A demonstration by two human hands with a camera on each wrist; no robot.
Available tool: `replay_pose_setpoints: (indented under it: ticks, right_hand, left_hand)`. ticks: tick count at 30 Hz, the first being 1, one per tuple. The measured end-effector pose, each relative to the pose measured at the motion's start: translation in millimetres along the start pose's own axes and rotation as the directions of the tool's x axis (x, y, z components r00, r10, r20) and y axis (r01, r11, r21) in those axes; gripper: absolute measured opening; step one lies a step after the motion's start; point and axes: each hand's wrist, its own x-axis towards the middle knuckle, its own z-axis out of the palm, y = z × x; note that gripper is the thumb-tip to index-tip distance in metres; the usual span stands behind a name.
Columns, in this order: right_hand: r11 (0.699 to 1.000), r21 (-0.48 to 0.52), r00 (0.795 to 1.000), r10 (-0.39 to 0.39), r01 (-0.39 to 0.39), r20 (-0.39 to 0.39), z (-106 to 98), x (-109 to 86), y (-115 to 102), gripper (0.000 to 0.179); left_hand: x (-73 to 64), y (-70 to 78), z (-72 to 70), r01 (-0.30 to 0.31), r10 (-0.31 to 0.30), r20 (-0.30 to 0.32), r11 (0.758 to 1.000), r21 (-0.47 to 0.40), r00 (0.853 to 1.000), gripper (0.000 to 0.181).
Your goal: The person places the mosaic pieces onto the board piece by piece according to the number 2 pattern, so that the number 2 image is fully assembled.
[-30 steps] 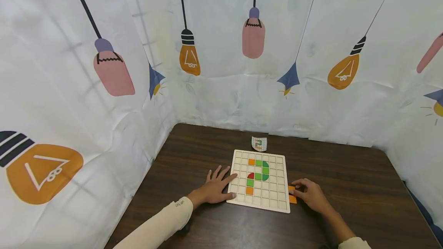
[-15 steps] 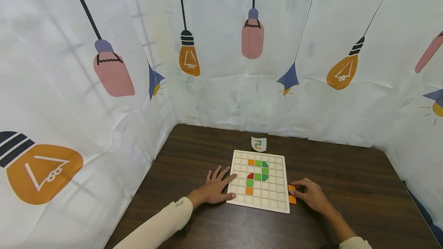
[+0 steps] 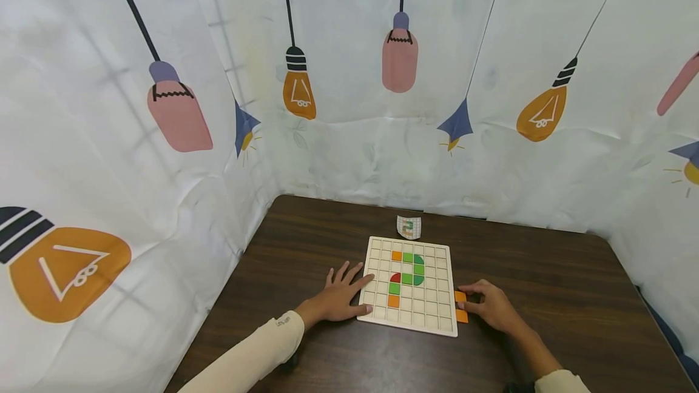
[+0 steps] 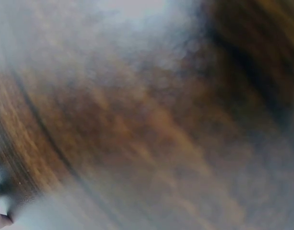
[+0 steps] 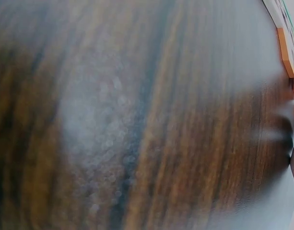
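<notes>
A pale square grid board (image 3: 377,314) lies on the dark wooden table (image 3: 546,259). Orange, green and red tiles form a curved figure on it. My left hand (image 3: 340,299) is spread at the board's left edge, thumb and index finger on the rim. Just past the right edge, thumb and index finger of my right hand (image 3: 493,308) pinch an orange tile (image 3: 460,297). A second orange tile (image 3: 462,316) lies nearer to me beside it. The right wrist view catches an orange tile (image 5: 285,52) by the fingertips; the left wrist view is mostly blurred table.
Behind the board sits a small curled paper card (image 3: 409,227) with a grid and a coloured figure. White cloth (image 3: 349,150) printed with hanging lamps and bulbs encloses the table's back and left sides.
The right fingers shift very slightly at the orange tiles beside the board. The left hand, the board and the tiles on it stay as they were.
</notes>
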Motion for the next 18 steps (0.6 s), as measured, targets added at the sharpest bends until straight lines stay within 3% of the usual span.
replay_pose_setpoints:
  ticks: [9,18]
  right_hand:
    - [0.998,-0.035,0.998,-0.052,0.051,-0.025,2.7,-0.3,2.0,0.033]
    - [0.998,-0.054,0.998,-0.043,0.041,-0.036,4.2,-1.3,1.9,0.028]
  left_hand:
    - [1.4,-0.9,1.1,0.000,0.000,0.000,1.000,0.003,1.000,0.076]
    - [1.4,-1.3,1.2,0.001,-0.001,-0.001,1.000,0.006,1.000,0.077]
